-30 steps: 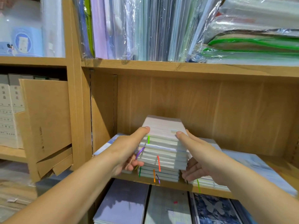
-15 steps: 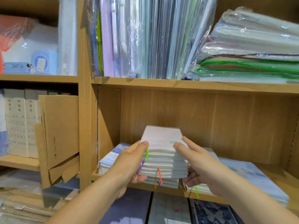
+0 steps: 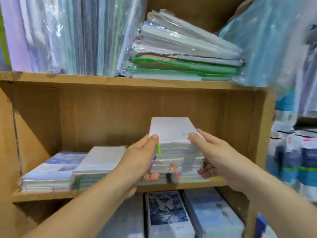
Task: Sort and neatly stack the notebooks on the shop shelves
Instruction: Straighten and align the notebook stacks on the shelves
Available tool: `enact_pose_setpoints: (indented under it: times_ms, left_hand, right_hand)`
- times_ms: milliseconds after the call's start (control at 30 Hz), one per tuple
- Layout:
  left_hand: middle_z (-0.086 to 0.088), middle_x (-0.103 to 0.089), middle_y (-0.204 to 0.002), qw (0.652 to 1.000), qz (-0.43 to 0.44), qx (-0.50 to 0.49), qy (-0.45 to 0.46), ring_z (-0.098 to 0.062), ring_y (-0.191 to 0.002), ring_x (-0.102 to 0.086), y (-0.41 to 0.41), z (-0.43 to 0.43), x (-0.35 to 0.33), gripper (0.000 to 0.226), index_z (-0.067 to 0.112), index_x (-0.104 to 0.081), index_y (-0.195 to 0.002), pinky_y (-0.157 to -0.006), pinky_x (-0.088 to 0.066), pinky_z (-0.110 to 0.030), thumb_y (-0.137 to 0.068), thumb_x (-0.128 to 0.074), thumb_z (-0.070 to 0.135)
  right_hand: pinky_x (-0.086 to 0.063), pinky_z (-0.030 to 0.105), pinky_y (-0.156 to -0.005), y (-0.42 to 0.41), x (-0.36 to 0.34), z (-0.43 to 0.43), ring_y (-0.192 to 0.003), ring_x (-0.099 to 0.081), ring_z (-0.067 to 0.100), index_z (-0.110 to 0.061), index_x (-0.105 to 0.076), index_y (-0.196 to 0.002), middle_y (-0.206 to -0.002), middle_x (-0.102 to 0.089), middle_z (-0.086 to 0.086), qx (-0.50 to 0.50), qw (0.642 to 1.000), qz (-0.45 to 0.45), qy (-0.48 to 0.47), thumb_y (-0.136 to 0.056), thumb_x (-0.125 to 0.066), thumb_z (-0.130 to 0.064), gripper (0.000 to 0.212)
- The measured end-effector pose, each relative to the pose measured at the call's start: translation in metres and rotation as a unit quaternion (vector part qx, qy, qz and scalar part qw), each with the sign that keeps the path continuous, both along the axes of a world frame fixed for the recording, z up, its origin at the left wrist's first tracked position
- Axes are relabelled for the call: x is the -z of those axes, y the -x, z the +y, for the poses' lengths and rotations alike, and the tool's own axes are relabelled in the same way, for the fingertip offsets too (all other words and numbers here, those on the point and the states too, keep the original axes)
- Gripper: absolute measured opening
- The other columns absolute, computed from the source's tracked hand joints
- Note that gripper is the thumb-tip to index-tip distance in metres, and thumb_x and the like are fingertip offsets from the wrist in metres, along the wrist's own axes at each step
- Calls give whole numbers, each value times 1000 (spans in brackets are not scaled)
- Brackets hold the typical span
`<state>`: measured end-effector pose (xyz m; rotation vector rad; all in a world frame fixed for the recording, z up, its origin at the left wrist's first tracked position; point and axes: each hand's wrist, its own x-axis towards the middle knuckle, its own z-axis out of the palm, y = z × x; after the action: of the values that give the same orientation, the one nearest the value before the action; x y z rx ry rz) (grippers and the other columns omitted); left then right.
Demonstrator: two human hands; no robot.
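A thick stack of white notebooks (image 3: 173, 133) with coloured ribbon markers hangs just above the middle wooden shelf (image 3: 42, 194), held between both hands. My left hand (image 3: 139, 162) grips its left side, thumb on the top cover and fingers under the stack. My right hand (image 3: 214, 157) grips the right side the same way. Under the stack lies a low pile of notebooks (image 3: 192, 177), partly hidden. To the left a white pile (image 3: 103, 158) and a blue-covered pile (image 3: 56, 169) lie flat on the shelf.
The shelf above carries upright plastic-wrapped folders (image 3: 68, 35) and a slanted pile of wrapped packs (image 3: 185, 54). Below, butterfly-cover notebooks (image 3: 166, 213) and pale blue ones (image 3: 214, 215) lie flat. A wooden side panel (image 3: 264, 131) closes the compartment on the right; more goods (image 3: 295, 152) beyond it.
The upper part of the stack has come up off the lower notebooks and moved right along the shelf with both hands. The view has swung right.
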<state>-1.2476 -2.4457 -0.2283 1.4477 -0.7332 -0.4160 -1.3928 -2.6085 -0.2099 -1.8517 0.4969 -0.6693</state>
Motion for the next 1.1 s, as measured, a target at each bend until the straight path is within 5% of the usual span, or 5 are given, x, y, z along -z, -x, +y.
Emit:
enact_pose_setpoints:
  times_ms: [267,533,767,933,1100]
  left_hand:
    - [15,-76,-80,994,54,91,-28,-6,-69,-73,81,-150,42,27,47,-66,-118,-59,-59,-29,-101,-46,54]
    - [11,-77,-104,990,95,97,-26,-13,-88,-75,97,-215,78,28,52,-59,-129,-60,-59,-29,-104,-47,52]
    - [12,-72,-101,993,96,59,-40,-16,-91,-71,87,-245,86,21,57,-56,-121,-79,-63,-44,-102,-48,57]
    - [-12,-72,-83,982,-89,56,-159,-27,-70,-72,63,-228,88,53,22,-69,-92,-64,-64,-45,-91,-50,72]
    - [3,-62,-69,863,-391,52,-314,-6,-60,-56,40,-224,90,47,22,-55,-68,-47,-40,-26,-74,-78,63]
  right_hand:
    - [-47,31,-52,98,37,-106,-63,-56,21,-57,-48,-141,-86,-67,3,130,991,9,-34,-92,-61,-62,51]
    - [-48,32,-57,101,73,-175,-69,-52,24,-60,-46,-137,-90,-61,8,142,986,34,-82,-95,-60,-58,45]
    - [-46,26,-51,73,93,-208,-70,-53,22,-57,-54,-134,-95,-65,0,162,981,23,-105,-94,-58,-62,40]
    - [-60,32,-80,80,116,-216,-95,-73,13,-34,-66,-114,-99,-77,-11,167,983,20,-77,-76,-70,-76,57]
    - [-55,29,-66,88,123,-228,-72,-67,13,-25,-75,-109,-83,-78,-8,106,982,156,9,-69,-95,-33,47]
